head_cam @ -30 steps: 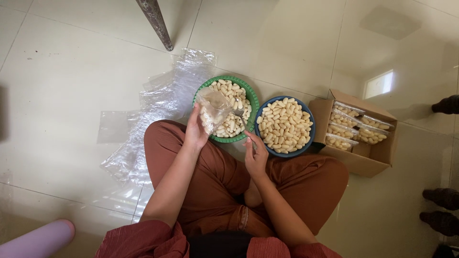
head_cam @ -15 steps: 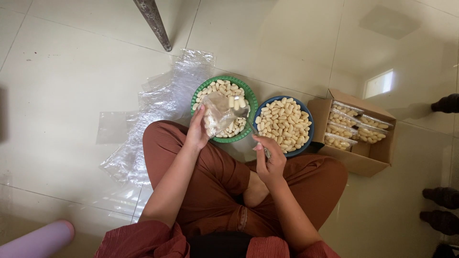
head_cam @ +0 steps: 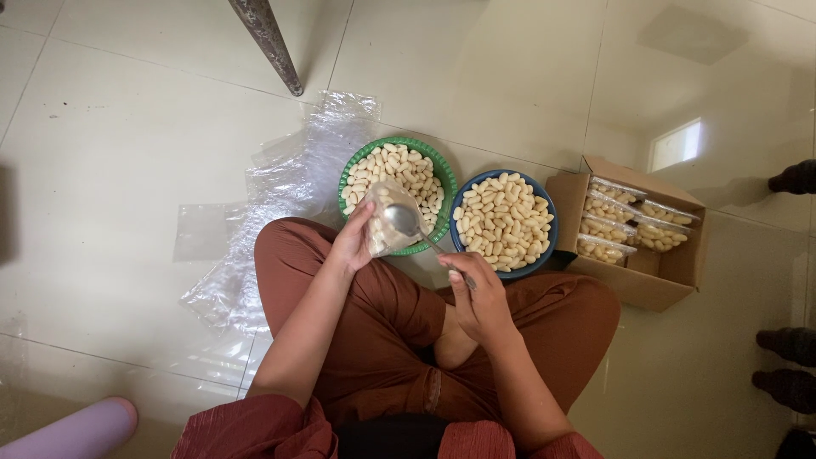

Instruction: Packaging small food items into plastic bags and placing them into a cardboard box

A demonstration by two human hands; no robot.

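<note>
Clear bag (head_cam: 387, 223) in left hand (head_cam: 355, 242) — spoon (head_cam: 406, 223) at its mouth.

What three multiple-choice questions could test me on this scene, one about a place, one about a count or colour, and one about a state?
1. Where does the cardboard box stand?
A. beside the blue basket, on the side away from the green one
B. behind the green basket
C. on the person's lap

2. How many round baskets of pale pieces stand on the floor?
A. one
B. two
C. four

3. What does the right hand hold?
A. nothing
B. a knife
C. a metal spoon, its bowl at the clear bag

Answers:
1. A: the box touches the far side of the blue basket.
2. B: one green and one blue basket lie side by side.
3. C: the fingers pinch the spoon's handle while the left hand holds the bag.
</note>
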